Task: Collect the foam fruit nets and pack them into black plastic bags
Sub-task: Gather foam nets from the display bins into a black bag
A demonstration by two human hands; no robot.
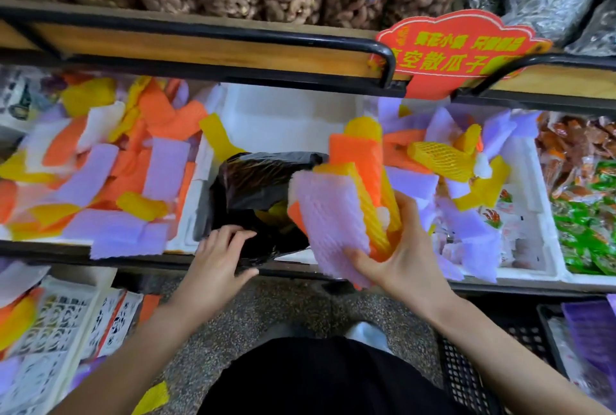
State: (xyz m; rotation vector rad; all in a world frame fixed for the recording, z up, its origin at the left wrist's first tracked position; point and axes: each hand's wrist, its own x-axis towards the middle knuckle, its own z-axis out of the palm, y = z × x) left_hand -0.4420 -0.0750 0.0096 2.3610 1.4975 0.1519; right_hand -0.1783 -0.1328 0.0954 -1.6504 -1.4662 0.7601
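Note:
My right hand (398, 248) grips a thick bundle of foam fruit nets (336, 211), purple in front with yellow and orange ones behind, held just right of the bag's mouth. A black plastic bag (253, 184) stands open in the middle white foam box, with yellow nets showing inside. My left hand (221, 253) pinches the bag's near rim with curled fingers. More loose foam nets (110, 167) in orange, purple, yellow and white lie heaped in the left box, and others (443, 157) in the right box.
A white foam box (286, 114) holds the bag on a shelf edged by a black metal rail (213, 32). A red price sign (456, 51) hangs above. Green and red snack packets (586, 208) sit far right. A black crate (466, 378) stands on the floor.

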